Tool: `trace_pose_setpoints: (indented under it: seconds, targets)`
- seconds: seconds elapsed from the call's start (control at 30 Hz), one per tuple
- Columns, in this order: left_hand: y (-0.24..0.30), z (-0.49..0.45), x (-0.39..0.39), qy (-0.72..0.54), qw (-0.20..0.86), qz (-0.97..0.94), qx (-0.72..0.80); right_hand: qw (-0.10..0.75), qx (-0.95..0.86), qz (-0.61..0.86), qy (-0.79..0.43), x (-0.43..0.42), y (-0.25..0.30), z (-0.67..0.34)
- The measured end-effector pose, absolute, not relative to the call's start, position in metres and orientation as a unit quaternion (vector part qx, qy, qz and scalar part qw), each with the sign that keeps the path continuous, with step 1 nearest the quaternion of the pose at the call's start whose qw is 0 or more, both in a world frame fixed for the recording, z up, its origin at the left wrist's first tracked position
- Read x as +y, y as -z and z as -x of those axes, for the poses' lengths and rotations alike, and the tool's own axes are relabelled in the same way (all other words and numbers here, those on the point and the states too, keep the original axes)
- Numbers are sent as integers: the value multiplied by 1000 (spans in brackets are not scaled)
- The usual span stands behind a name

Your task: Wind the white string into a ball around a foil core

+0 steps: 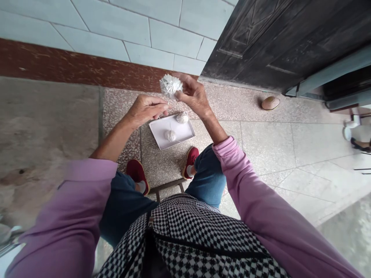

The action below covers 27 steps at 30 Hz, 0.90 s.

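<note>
Fingers of my right hand (197,95) close round the side of a white ball (169,85) of loose, shiny strands, held in the air beyond the far edge of a shallow white box (159,132). Left hand (147,109): fingertips drawn together, just below the ball; whether a strand runs between them is too fine to tell.

Handling, as I judge it: light, soft, springy, perhaps slightly slippery; unlikely to break, but loose ends could snag. Best hold: a light grip round the side, thumb opposing.

Box lies on the floor (266,143), just beyond my red shoes (136,170). Two smaller pale balls (170,135) rest in it, apart, one near the far right corner, one toward the near edge.

Room: speckled flooring, pale tiled wall (162,34) above a brown skirting (72,63), dark door (246,38) to the right; rounded pinkish object (270,103) before it, identity unclear.
</note>
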<state>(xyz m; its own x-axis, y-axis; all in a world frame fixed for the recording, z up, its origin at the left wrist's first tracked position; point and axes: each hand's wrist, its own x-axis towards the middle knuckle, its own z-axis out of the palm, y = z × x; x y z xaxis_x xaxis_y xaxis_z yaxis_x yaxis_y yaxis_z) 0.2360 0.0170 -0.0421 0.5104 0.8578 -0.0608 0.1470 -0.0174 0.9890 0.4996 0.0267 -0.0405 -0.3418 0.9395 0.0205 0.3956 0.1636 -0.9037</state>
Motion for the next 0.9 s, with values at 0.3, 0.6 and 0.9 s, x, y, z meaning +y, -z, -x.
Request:
trace_pose_setpoints:
  seconds: [0.3,0.6,0.9]
  targets:
    - [39,-223,25,-273,529,-699,396,114,-791,554,-234,9,26,-482]
    - [41,-215,33,-285,562,-660,409,154,-718,417,-535,11,33,-498]
    - [50,-221,36,-359,622,-558,415,355,-638,363,-579,15,35,-500]
